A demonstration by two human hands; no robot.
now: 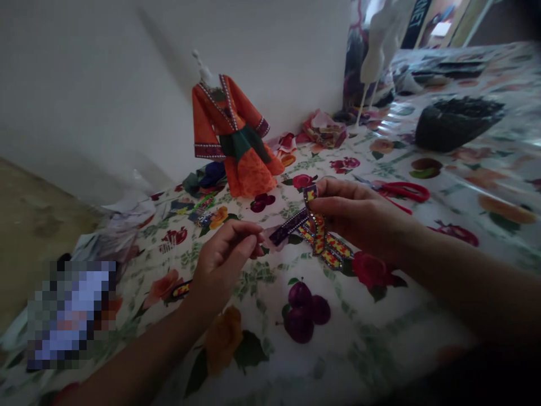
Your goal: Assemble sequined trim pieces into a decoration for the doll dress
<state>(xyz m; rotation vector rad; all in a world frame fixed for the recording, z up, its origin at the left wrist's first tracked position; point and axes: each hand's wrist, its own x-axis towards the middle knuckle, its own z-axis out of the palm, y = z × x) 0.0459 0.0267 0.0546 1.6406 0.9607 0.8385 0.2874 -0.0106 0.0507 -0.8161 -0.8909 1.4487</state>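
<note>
Between the thumb and fingers of my right hand (350, 214) is a narrow patterned trim strip (320, 234), yellow and red with dark, beaded edges. Its lower part hangs over more trim of the same pattern (336, 254). A dark purple strip with a beaded edge (289, 224) runs leftward from it, ending in a pale pinkish piece of material (275, 241). My left hand (226, 259) pinches at this pale end, fingertips together. How the purple and patterned strips join behind my right fingers is hidden.
A small dress form wears an orange and green outfit (245, 141) by the wall. Red-handled scissors (408, 190) lie beyond my right hand, near a dark bowl-shaped container (456, 121). Fabric scraps (323, 129) lie along the wall. A blurred-out object (74, 316) rests at left.
</note>
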